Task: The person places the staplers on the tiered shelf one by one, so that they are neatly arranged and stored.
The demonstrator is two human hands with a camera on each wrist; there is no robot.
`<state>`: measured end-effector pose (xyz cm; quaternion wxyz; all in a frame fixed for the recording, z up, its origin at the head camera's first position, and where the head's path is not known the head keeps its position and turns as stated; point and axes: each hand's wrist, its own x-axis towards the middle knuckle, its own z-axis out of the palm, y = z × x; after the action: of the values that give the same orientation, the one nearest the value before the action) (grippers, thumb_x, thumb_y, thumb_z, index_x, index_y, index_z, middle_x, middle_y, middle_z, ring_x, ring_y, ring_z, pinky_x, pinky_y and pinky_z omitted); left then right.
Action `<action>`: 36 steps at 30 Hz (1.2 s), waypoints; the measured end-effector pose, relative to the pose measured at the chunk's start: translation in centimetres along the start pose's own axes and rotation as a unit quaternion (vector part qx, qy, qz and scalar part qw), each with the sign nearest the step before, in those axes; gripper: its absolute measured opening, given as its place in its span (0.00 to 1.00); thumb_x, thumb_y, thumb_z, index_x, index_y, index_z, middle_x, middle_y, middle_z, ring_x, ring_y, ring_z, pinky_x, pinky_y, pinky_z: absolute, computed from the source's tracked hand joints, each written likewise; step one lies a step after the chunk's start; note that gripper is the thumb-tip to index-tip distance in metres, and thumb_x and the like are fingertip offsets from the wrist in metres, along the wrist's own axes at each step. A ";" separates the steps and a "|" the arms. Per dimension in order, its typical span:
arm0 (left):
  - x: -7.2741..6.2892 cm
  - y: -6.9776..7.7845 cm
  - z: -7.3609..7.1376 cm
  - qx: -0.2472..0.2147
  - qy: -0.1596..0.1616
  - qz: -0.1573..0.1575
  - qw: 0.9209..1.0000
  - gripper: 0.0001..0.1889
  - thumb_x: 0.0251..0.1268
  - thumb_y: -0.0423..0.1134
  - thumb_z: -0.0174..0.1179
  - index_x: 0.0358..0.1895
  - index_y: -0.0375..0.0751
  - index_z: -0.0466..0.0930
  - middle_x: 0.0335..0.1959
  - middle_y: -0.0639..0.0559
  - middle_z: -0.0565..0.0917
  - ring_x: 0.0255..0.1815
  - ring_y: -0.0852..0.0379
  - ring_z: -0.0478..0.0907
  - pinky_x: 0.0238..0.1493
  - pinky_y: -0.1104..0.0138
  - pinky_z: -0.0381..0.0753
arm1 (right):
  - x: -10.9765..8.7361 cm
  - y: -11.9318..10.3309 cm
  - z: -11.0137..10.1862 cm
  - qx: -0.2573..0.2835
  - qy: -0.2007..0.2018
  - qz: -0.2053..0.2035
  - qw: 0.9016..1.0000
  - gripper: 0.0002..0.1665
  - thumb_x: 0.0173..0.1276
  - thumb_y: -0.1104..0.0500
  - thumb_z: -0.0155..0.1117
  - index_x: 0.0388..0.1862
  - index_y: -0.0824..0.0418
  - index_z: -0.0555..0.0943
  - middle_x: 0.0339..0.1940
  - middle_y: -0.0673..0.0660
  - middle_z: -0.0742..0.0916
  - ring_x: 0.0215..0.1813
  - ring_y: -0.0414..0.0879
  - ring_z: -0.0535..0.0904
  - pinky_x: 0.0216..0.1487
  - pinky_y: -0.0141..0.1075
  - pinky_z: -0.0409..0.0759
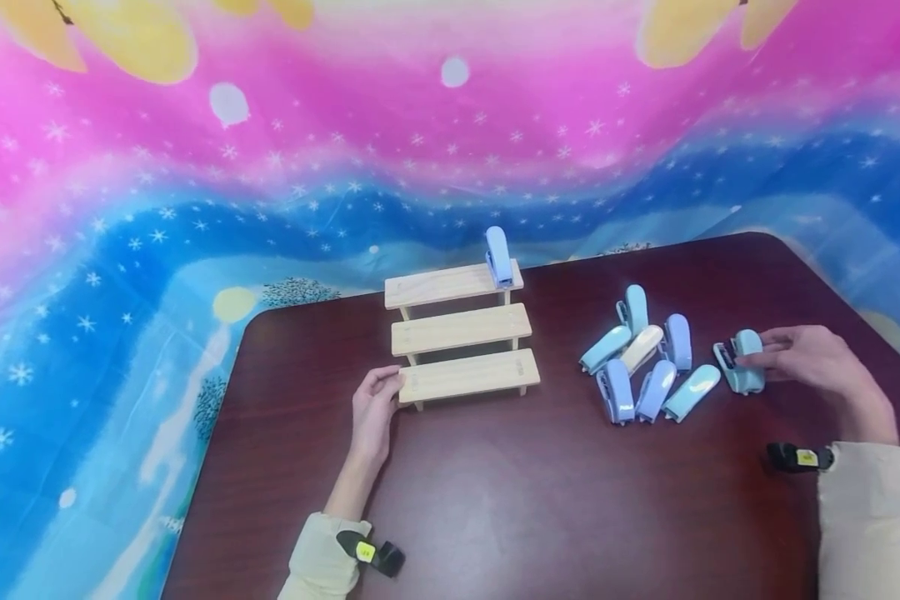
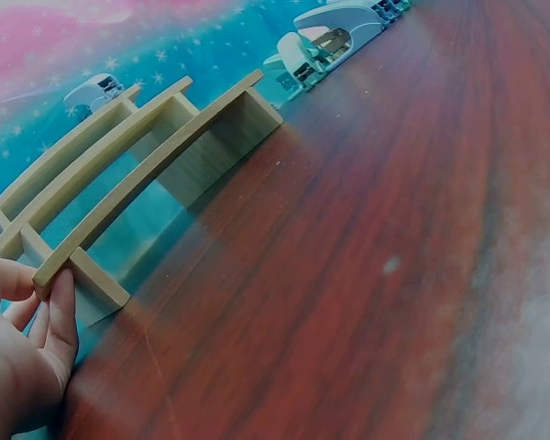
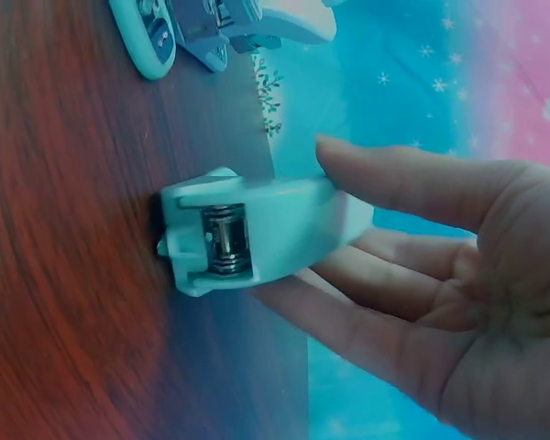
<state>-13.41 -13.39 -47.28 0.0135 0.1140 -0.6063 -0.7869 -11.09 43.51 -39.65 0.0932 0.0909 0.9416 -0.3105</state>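
At the left end of a three-step wooden display rack (image 1: 468, 377), my left hand (image 1: 375, 408) pinches the lowest board between thumb and fingers; the left wrist view shows this grip on the board's corner (image 2: 50, 275). On the rack's top step, toward its right end, stands a lilac-blue stapler (image 1: 498, 257). My right hand (image 1: 817, 362) is at a mint-green stapler (image 1: 748, 377) on the table's right side. In the right wrist view, thumb and fingers lie on opposite sides of this stapler (image 3: 289, 229), whose lower end rests on the table.
Between the rack and my right hand, several staplers (image 1: 633, 362) in mint, lilac-blue and cream sit in a cluster on the dark red-brown table (image 1: 480, 500). A pink and blue patterned cloth (image 1: 420, 150) hangs behind the table. A black strap sits on each sleeve.
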 end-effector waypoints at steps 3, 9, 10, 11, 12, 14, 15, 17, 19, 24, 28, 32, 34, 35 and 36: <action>-0.3 -0.1 -0.3 0.000 0.010 0.000 1.000 0.11 0.71 0.29 0.61 0.53 0.29 0.78 0.38 0.53 0.86 0.36 0.61 0.81 0.36 0.73 0.79 | 0.0 -0.3 0.3 0.006 0.028 0.001 1.000 0.36 0.70 0.50 0.72 0.55 0.83 0.76 0.36 0.66 0.87 0.36 0.57 0.84 0.34 0.50 0.87; -0.4 -0.5 -0.5 -0.002 0.024 -0.007 1.000 0.12 0.71 0.28 0.61 0.54 0.27 0.78 0.38 0.52 0.86 0.35 0.61 0.80 0.35 0.73 0.79 | 0.0 -0.7 0.1 0.028 0.057 0.012 0.998 0.37 0.72 0.47 0.70 0.58 0.82 0.76 0.41 0.73 0.86 0.37 0.59 0.84 0.34 0.51 0.86; -0.3 -0.5 -0.4 -0.003 0.021 -0.006 1.000 0.12 0.71 0.28 0.61 0.54 0.27 0.78 0.38 0.52 0.86 0.35 0.61 0.80 0.35 0.73 0.79 | 0.0 -0.8 -0.1 0.032 0.063 0.019 0.997 0.37 0.72 0.47 0.70 0.58 0.81 0.77 0.41 0.72 0.86 0.37 0.59 0.84 0.35 0.52 0.86; -0.3 -0.5 -0.3 -0.002 0.018 -0.005 1.000 0.12 0.71 0.28 0.61 0.54 0.27 0.78 0.39 0.52 0.86 0.36 0.61 0.80 0.35 0.73 0.79 | -0.1 -0.9 -0.3 0.038 0.068 0.026 0.997 0.38 0.73 0.46 0.69 0.58 0.80 0.77 0.41 0.72 0.87 0.37 0.60 0.84 0.36 0.54 0.85; -0.2 -0.4 -0.2 0.000 0.017 -0.003 1.000 0.12 0.71 0.29 0.61 0.54 0.27 0.78 0.39 0.53 0.86 0.36 0.61 0.80 0.36 0.73 0.79 | -0.1 -1.0 -0.4 0.044 0.073 0.035 0.996 0.38 0.73 0.44 0.69 0.59 0.80 0.76 0.41 0.71 0.87 0.38 0.60 0.84 0.37 0.54 0.84; -0.1 -0.3 0.0 0.002 0.017 -0.001 1.000 0.12 0.71 0.29 0.61 0.54 0.28 0.78 0.39 0.53 0.86 0.37 0.61 0.80 0.36 0.73 0.79 | -0.2 -1.2 -0.6 0.055 0.084 0.050 0.994 0.40 0.73 0.42 0.67 0.61 0.79 0.75 0.43 0.72 0.87 0.38 0.61 0.85 0.40 0.58 0.83; 0.0 -0.3 0.0 0.004 0.018 0.000 1.000 0.12 0.71 0.29 0.61 0.54 0.28 0.78 0.39 0.53 0.86 0.37 0.61 0.80 0.36 0.73 0.79 | -0.2 -1.4 -0.7 0.060 0.090 0.055 0.993 0.41 0.73 0.41 0.67 0.62 0.79 0.75 0.44 0.73 0.86 0.38 0.60 0.85 0.41 0.59 0.82; -0.1 -0.1 0.0 0.009 0.017 0.002 1.000 0.13 0.71 0.29 0.61 0.54 0.28 0.78 0.39 0.53 0.86 0.37 0.61 0.81 0.37 0.73 0.79 | -0.4 -1.7 -0.7 0.067 0.100 0.064 0.991 0.42 0.74 0.40 0.66 0.64 0.78 0.73 0.48 0.76 0.85 0.39 0.60 0.86 0.42 0.59 0.83; -0.1 -0.1 0.0 0.010 0.018 0.001 1.000 0.13 0.71 0.29 0.61 0.55 0.27 0.78 0.38 0.53 0.86 0.37 0.61 0.81 0.37 0.72 0.80 | -0.6 -2.1 -0.6 0.070 0.112 0.070 0.989 0.43 0.74 0.40 0.64 0.66 0.78 0.73 0.54 0.79 0.82 0.36 0.54 0.85 0.40 0.53 0.86; 0.1 -0.4 0.3 0.009 0.007 -0.006 1.000 0.12 0.71 0.29 0.61 0.54 0.27 0.78 0.39 0.52 0.86 0.38 0.61 0.81 0.37 0.72 0.80 | -1.6 -2.8 -1.0 0.109 0.148 0.085 0.979 0.44 0.74 0.41 0.64 0.69 0.78 0.70 0.48 0.66 0.85 0.26 0.30 0.77 0.28 0.26 0.79; 0.1 -0.3 0.8 0.005 0.003 -0.002 1.000 0.11 0.71 0.28 0.61 0.53 0.28 0.79 0.39 0.52 0.85 0.38 0.60 0.80 0.37 0.72 0.80 | -2.2 -3.4 -1.5 0.174 0.181 0.081 0.965 0.34 0.72 0.45 0.69 0.64 0.68 0.76 0.28 0.32 0.79 0.24 0.25 0.77 0.26 0.18 0.76; 0.1 -0.1 0.7 0.003 0.006 -0.001 1.000 0.12 0.71 0.28 0.61 0.53 0.27 0.78 0.38 0.53 0.85 0.38 0.61 0.80 0.37 0.72 0.80 | -2.3 -4.4 -1.8 0.245 0.204 0.075 0.945 0.19 0.68 0.48 0.74 0.53 0.50 0.78 0.25 0.24 0.78 0.25 0.24 0.79 0.27 0.18 0.78; 0.2 0.0 0.6 0.002 0.007 0.001 1.000 0.12 0.71 0.28 0.61 0.53 0.27 0.78 0.38 0.53 0.85 0.38 0.60 0.80 0.37 0.72 0.80 | -2.3 -4.9 -2.1 0.283 0.206 0.068 0.934 0.21 0.67 0.51 0.76 0.54 0.47 0.77 0.26 0.24 0.80 0.26 0.24 0.80 0.27 0.18 0.79; 0.2 0.1 0.5 0.002 0.008 0.002 1.000 0.11 0.71 0.28 0.61 0.53 0.28 0.78 0.38 0.53 0.85 0.38 0.60 0.80 0.37 0.72 0.80 | -2.3 -5.2 -2.3 0.294 0.207 0.062 0.931 0.24 0.66 0.52 0.76 0.57 0.49 0.76 0.26 0.24 0.81 0.26 0.24 0.81 0.27 0.19 0.79; 0.2 0.1 0.5 0.001 0.010 0.003 1.000 0.11 0.71 0.28 0.61 0.53 0.28 0.79 0.38 0.53 0.86 0.38 0.60 0.81 0.37 0.72 0.80 | -2.2 -5.6 -2.4 0.305 0.210 0.053 0.927 0.26 0.66 0.53 0.77 0.59 0.51 0.76 0.26 0.24 0.82 0.27 0.24 0.82 0.27 0.19 0.80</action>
<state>-13.71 -13.02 -47.07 0.0218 0.1197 -0.6077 -0.7848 -10.50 40.30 -34.03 -0.1227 0.2279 0.7935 -0.5508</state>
